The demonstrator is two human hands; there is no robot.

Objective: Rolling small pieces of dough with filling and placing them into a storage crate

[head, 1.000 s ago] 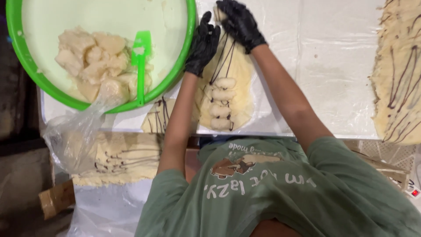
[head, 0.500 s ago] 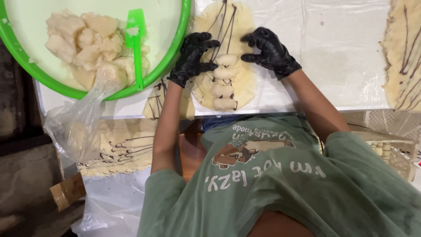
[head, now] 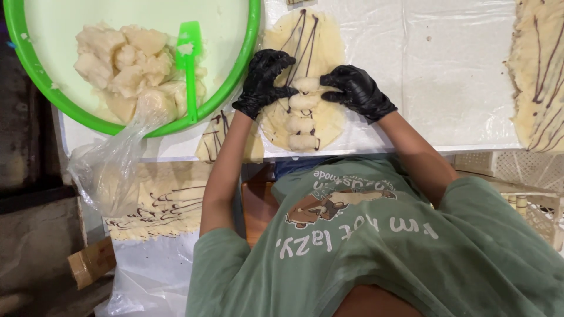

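Both black-gloved hands are down on the oval dough sheet [head: 305,70] on the white table [head: 458,76]. The left hand [head: 264,82] and the right hand [head: 358,91], fingers curled, pinch the top piece in the row of banana pieces [head: 302,114] from either side. A green bowl [head: 35,76] of pale chunks sits at left.

Gloved hands [head: 311,88] on filled dough round [head: 305,70]

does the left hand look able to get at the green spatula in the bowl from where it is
Probably yes. The left hand rests on the dough sheet just beside the green bowl, and the green spatula lies on top of the pale chunks, its handle uncovered. Only the bowl's rim lies between them.
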